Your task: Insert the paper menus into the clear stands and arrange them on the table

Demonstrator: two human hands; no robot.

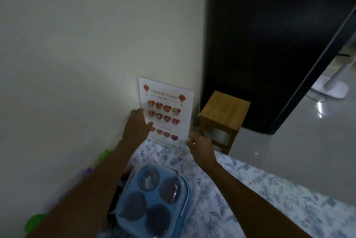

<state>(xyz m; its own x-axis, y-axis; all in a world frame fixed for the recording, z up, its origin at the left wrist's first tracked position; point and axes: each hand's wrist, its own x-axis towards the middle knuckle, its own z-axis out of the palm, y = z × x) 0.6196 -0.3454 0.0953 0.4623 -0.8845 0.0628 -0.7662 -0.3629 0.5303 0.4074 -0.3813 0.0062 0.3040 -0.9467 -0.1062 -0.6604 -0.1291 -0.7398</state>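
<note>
Clear stand (167, 111) (menu inside) upright by the wall; left hand (137, 124) holds its edge, right hand's (200, 146) grip unclear.

I count one Chinese food menu (166, 111) in one clear stand (178, 146) on my bench (250, 189). One blue lidded container (152, 199) sits near me, with four round compartments. Two green blobs at the wall edge (too blurred to name). One wooden stool (224, 116) beyond. Two hands of mine: left hand (137, 122), right hand (200, 146).
</note>
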